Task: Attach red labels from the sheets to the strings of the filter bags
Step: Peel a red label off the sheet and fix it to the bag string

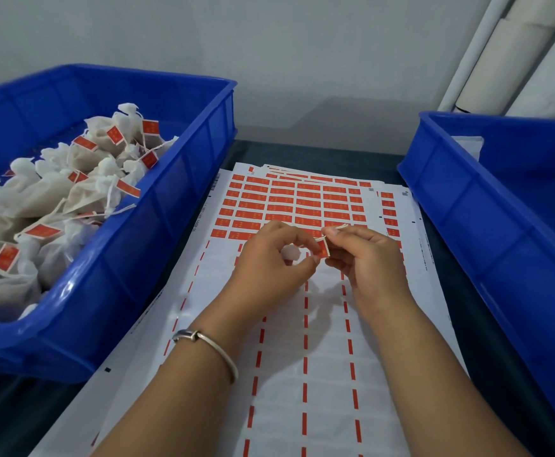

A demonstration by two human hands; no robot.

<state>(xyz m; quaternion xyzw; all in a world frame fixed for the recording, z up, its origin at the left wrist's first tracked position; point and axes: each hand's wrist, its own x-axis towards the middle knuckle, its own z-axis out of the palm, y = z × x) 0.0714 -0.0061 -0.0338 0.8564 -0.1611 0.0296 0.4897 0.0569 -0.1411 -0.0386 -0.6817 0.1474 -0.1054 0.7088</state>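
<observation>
Over the label sheet (289, 206) my two hands meet. My left hand (269, 255) curls around a small white filter bag (291, 253) tucked in its palm and pinches a red label (322, 247) with its fingertips. My right hand (365, 255) pinches the same label from the right, and the bag's white string (339, 227) loops over its index finger. The sheet's far half holds rows of red labels; its near half is peeled, leaving only red dashes.
A blue crate (183, 199) on the left holds several white filter bags with red labels on their strings. Another blue crate (487, 206) stands on the right, with something white in its back corner. White tubes (513, 54) lean at the back right. A bracelet circles my left wrist.
</observation>
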